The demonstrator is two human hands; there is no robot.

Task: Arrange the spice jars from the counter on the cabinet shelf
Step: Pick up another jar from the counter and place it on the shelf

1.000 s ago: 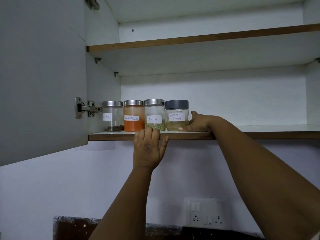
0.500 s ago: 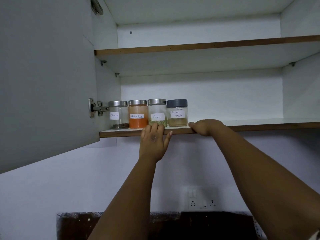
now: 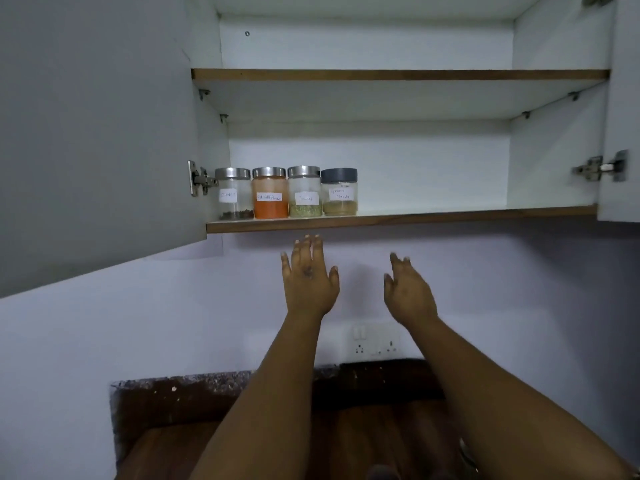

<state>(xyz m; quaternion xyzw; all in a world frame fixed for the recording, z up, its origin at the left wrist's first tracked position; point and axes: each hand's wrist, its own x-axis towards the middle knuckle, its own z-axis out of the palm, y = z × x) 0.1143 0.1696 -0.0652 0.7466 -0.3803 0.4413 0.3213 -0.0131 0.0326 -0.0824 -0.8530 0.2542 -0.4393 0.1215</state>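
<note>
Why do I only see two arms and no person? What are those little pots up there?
The camera sits on the person's head, so you see only what they see: their own arms reaching up. The left hand and right hand are both open, holding nothing, just below the lower shelf. On that shelf four spice jars stand in a row: cloves jar, orange chilli powder jar, green fennel jar and grey-lidded garam masala jar. The cupboard doors are open.

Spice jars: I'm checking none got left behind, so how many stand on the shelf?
4, in a row at the lower shelf's left end: cloves jar, orange powder jar, fennel jar, grey-lidded masala jar. Counter mostly hidden.
</note>
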